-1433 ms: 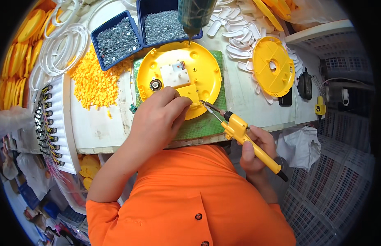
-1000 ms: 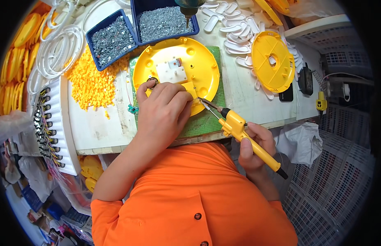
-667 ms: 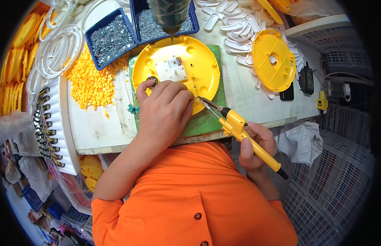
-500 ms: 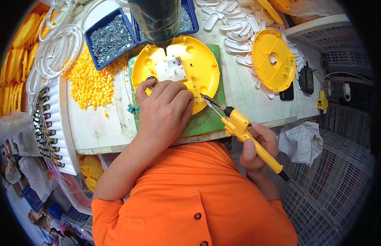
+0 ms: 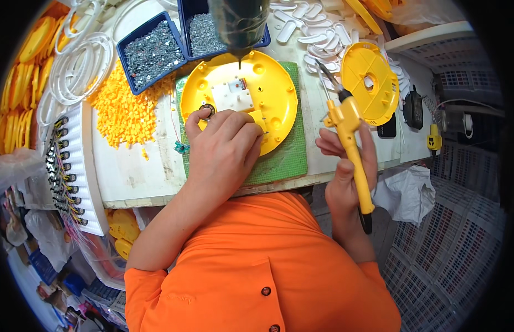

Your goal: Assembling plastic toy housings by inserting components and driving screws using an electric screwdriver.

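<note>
A round yellow plastic housing [image 5: 279, 94] lies open side up on a green mat [image 5: 293, 157], with a white gearbox-like block [image 5: 233, 97] in its middle. My left hand [image 5: 224, 141] rests over the housing's lower part, fingers curled down on a small yellow rectangular part [image 5: 259, 118]; the fingertips are partly hidden. Beside its thumb sits a small round dark component [image 5: 207, 110]. In my right hand [image 5: 348, 171] is a yellow soldering gun [image 5: 350, 130], its tip pointing up and away from the housing. A small green circuit board [image 5: 181, 147] with thin wires lies left of my left hand.
A dark power screwdriver [image 5: 240, 27] hangs over the housing. Blue bins of screws [image 5: 152, 52], a pile of small yellow pieces [image 5: 121, 113], white plastic parts [image 5: 323, 36] and another yellow disc [image 5: 369, 83] surround it. Wired components line a white foam tray [image 5: 91, 171] at left.
My right hand has swung the soldering gun up and right, its tip leaving the small yellow part. My left hand stays on the housing. The hanging screwdriver appears shifted right.
</note>
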A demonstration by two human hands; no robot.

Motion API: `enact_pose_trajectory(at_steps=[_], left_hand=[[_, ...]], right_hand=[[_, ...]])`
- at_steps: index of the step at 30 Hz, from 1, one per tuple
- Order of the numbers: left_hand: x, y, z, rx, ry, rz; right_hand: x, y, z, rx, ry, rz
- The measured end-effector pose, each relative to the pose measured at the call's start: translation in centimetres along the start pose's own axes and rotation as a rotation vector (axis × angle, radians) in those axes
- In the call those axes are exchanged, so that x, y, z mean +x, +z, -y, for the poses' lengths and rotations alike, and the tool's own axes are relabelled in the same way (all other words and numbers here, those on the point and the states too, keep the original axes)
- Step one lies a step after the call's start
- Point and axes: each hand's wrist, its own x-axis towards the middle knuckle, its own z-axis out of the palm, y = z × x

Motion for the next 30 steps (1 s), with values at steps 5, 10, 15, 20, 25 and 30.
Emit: enact_pose_trajectory(at_steps=[5,10,15,20,25,30], left_hand=[[0.3,-1.8,0.5,-0.016,-0.012,-0.021],[-1.7,-5.9,5.8,-0.019,-0.375,-0.198],[-4.4,-4.6,6.4,-0.183,-0.574,0.002],[-5.4,-4.3,6.8,-0.663,-0.800,-0.310],[-6.3,-6.8,9.5,-0.978,-0.973,-0.445],[-4.4,-8.5,8.6,-1.300,-0.847,-0.546]], right_hand=[[1.8,1.5,-1.8,-0.176,-0.019,0.023],[4.7,2.9,-3.0,-0.524,-0.192,0.176],[5.6,4.0,-4.3,-0.655,-0.275,0.176],[5.4,4.2,-4.7,-0.627,-0.285,0.196],[2.5,3.0,-3.9,-0.652,-0.240,0.233],[-0.4,2.0,-2.6,-0.617,-0.227,0.231]])
